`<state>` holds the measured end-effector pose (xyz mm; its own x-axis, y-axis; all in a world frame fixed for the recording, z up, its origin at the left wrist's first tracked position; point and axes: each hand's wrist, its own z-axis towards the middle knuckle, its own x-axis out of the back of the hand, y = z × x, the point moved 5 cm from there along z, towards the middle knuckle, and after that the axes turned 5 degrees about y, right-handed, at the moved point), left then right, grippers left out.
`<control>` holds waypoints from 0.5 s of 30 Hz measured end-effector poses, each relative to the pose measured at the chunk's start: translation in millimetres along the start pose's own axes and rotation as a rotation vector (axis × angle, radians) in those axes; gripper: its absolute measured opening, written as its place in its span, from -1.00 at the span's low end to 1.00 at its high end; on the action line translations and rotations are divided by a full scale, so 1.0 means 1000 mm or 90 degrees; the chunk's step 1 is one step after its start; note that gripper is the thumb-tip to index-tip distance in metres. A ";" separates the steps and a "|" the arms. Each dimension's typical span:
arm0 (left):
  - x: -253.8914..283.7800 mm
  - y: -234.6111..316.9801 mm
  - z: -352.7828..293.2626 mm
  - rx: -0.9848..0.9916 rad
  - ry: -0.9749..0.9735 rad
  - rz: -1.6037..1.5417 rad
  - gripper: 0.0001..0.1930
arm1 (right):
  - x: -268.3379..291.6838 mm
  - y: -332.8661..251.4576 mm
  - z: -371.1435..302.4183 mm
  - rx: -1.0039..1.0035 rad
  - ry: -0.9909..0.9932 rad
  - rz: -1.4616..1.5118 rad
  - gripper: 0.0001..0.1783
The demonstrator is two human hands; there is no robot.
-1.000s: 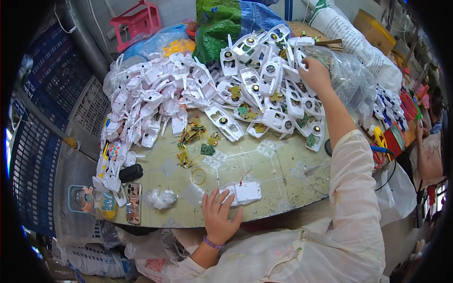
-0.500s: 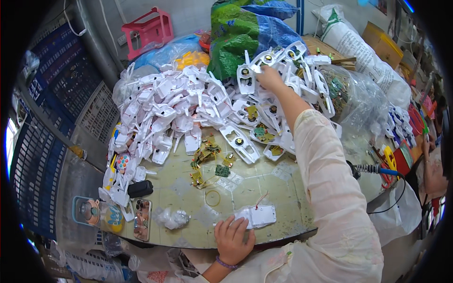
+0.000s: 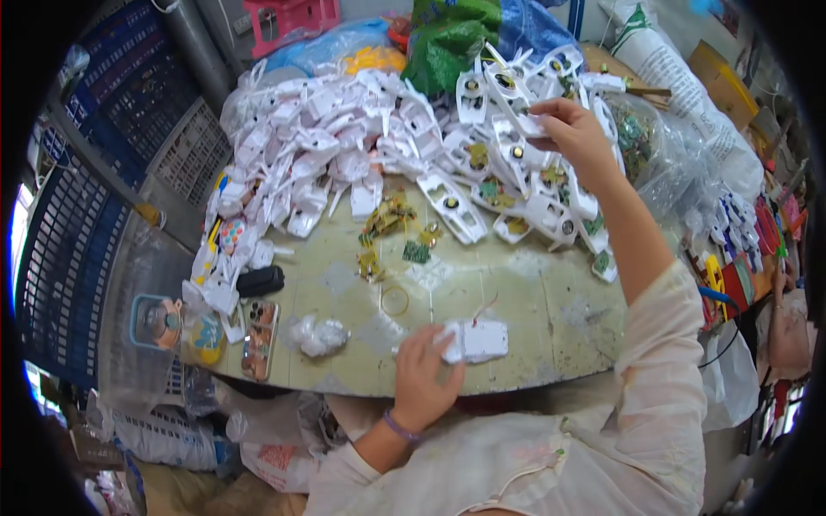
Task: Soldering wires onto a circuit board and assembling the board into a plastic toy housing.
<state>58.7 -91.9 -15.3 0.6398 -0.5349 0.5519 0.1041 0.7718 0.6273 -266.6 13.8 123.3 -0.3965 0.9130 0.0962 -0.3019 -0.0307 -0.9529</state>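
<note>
At the near edge of the table, my left hand (image 3: 428, 378) has its fingers closed over the left end of a white plastic casing (image 3: 482, 340) with a thin red wire on top. My right hand (image 3: 575, 142) is raised over the right part of the pile and pinches the lower end of a white plastic shell (image 3: 506, 83) with a round black speaker in it. Under and around that hand lie more white shells (image 3: 452, 206), several with speakers or small circuit boards. A green circuit board (image 3: 416, 251) and a cluster of gold-coloured parts (image 3: 387, 219) lie mid-table.
A large heap of white housings (image 3: 318, 138) fills the back left. By the left edge are a phone (image 3: 259, 340), a black case (image 3: 260, 280), a bundle of clear plastic (image 3: 318, 335) and a clear container (image 3: 155, 320). Woven sacks (image 3: 680, 103) stand behind, right.
My right hand has drawn back toward me and right, with a white shell now tilted up in its fingers. My left hand stays at the casing, its fingers more curled. The view has shifted.
</note>
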 end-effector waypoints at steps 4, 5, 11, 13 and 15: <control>-0.002 -0.016 0.038 0.276 -0.009 -0.506 -0.31 | 0.007 -0.009 -0.089 -0.124 -0.091 0.001 -0.70; -0.003 -0.017 0.053 0.312 -0.022 -0.644 -0.28 | 0.008 -0.004 -0.107 -0.154 -0.108 0.018 -0.71; -0.031 0.005 0.077 0.513 -0.292 -0.929 -0.33 | 0.016 0.031 -0.185 -0.251 -0.235 0.083 -0.74; -0.041 0.012 0.061 0.557 -0.414 -0.917 -0.44 | 0.020 0.035 -0.197 -0.277 -0.237 0.075 -0.74; -0.046 0.021 0.053 0.576 -0.471 -0.882 -0.47 | 0.025 0.042 -0.204 -0.309 -0.253 0.025 -0.73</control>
<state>-8.4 -69.5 1.3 -0.0007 -0.7787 -0.6274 -0.3542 -0.5866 0.7284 -112.4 118.5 27.3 -0.7196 0.6909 0.0698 0.1099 0.2125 -0.9710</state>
